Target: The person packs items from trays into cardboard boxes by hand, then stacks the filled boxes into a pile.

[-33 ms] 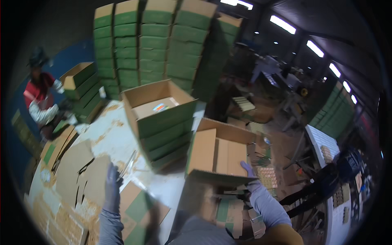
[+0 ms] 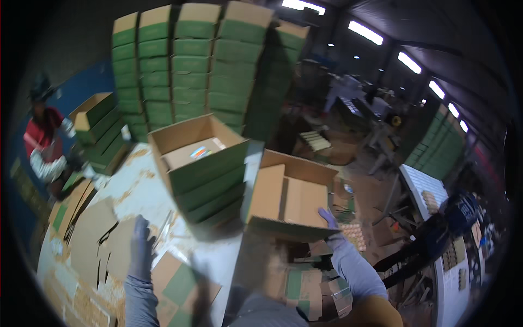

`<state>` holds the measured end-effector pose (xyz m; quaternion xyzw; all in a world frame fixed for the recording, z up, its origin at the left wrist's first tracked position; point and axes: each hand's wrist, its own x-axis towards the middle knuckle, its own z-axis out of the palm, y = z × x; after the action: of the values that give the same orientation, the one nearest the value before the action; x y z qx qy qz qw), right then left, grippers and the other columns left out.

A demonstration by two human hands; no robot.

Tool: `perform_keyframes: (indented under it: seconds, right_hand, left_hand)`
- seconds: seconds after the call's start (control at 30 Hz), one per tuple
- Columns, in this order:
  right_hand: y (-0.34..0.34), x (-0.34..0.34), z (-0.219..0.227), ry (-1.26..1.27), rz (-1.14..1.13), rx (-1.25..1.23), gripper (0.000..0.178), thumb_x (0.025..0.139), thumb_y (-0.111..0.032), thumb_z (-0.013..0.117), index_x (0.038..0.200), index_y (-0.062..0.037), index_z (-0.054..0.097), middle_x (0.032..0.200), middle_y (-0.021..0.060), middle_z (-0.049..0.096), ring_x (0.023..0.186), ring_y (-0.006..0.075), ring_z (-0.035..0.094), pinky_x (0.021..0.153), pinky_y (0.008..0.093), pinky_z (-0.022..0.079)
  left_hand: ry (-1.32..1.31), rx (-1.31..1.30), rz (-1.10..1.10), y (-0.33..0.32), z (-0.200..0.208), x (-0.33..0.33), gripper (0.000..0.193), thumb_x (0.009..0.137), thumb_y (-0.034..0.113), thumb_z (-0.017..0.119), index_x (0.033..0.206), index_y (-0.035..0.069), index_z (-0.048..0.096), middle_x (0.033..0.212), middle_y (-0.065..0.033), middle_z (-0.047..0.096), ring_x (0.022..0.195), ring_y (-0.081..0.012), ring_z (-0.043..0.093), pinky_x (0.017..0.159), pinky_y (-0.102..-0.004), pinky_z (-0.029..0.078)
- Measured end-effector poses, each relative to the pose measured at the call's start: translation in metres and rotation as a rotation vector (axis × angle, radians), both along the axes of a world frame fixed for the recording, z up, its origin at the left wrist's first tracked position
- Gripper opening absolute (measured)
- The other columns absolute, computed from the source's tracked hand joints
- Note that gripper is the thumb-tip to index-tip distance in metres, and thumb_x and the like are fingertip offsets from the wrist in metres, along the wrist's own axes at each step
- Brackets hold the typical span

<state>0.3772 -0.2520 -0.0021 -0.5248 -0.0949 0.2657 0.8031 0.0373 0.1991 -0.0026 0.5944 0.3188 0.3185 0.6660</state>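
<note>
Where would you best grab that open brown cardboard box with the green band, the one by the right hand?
Probably by the near rim of the open brown cardboard box, coming from the person's own side. Its top is open with flaps raised, so the near edge can be pinched. The right hand already touches that edge; the left hand rests over flat cardboard sheets.

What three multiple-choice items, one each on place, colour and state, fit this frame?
1. Where is the right hand?
A. on the rim of the open box
B. on the flat cardboard
C. on the tall wall of boxes

2. What colour are the gloves on the hands?
A. red
B. blue-purple
C. yellow

3. How is the top box of the short stack?
A. taped shut
B. crushed flat
C. open

Answers:
1 A, its fingers rest on the box's near edge.
2 B, both the right and the left hand show it.
3 C, its flaps stand up and the inside shows.
</note>
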Motion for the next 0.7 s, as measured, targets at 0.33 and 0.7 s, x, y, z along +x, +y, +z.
perform_keyframes:
  seconds: [0.33, 0.7]
  right_hand:
    - [0.149, 0.259, 0.102, -0.855, 0.216, 0.162, 0.072, 0.091, -0.058, 0.047, 0.138, -0.0039, 0.042, 0.137, 0.0133, 0.048, 0.131, 0.0255, 0.042, 0.113, 0.0363, 0.026]
    - [0.342, 0.080, 0.105, -0.219, 0.635, 0.039, 0.050, 0.095, -0.047, 0.050, 0.122, -0.0053, 0.054, 0.106, 0.0038, 0.063, 0.095, 0.0172, 0.058, 0.088, 0.0298, 0.042]
  left_hand:
    - [0.174, 0.790, -0.598, 0.070, 0.003, 0.193, 0.056, 0.096, 0.016, 0.049, 0.145, -0.001, 0.026, 0.120, -0.0194, 0.059, 0.106, -0.0239, 0.058, 0.089, -0.0312, 0.048]
    - [0.450, 0.825, -0.168, 0.071, -0.026, 0.128, 0.050, 0.100, 0.022, 0.041, 0.139, -0.007, 0.033, 0.136, -0.0221, 0.044, 0.125, -0.0323, 0.041, 0.103, -0.0369, 0.036]
